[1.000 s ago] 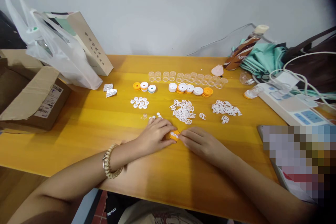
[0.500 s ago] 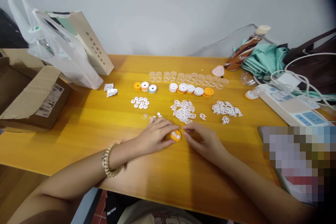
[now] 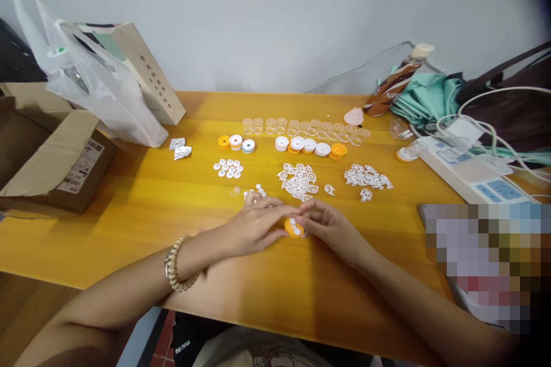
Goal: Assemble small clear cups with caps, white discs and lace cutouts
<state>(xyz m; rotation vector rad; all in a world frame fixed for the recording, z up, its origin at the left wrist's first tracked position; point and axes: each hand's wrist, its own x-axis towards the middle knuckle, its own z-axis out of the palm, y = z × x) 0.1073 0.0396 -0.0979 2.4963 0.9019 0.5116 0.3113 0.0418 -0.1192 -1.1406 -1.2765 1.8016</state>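
Seemingly settling small white discs (image 3: 295, 230) in the orange cap (image 3: 288, 230), left hand (image 3: 253, 226) and right hand (image 3: 332, 230) pinch it between them, fingers nearly closed, near the pile of white wheels (image 3: 300, 183), next move calling for a level, steady hold.

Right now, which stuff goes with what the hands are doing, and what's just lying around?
Seem to belong:
orange round piece
white discs
white openwork parts
round holed pieces
clear cups

Seem just lying about:
brown bottle
power strip
cardboard box
plastic bag
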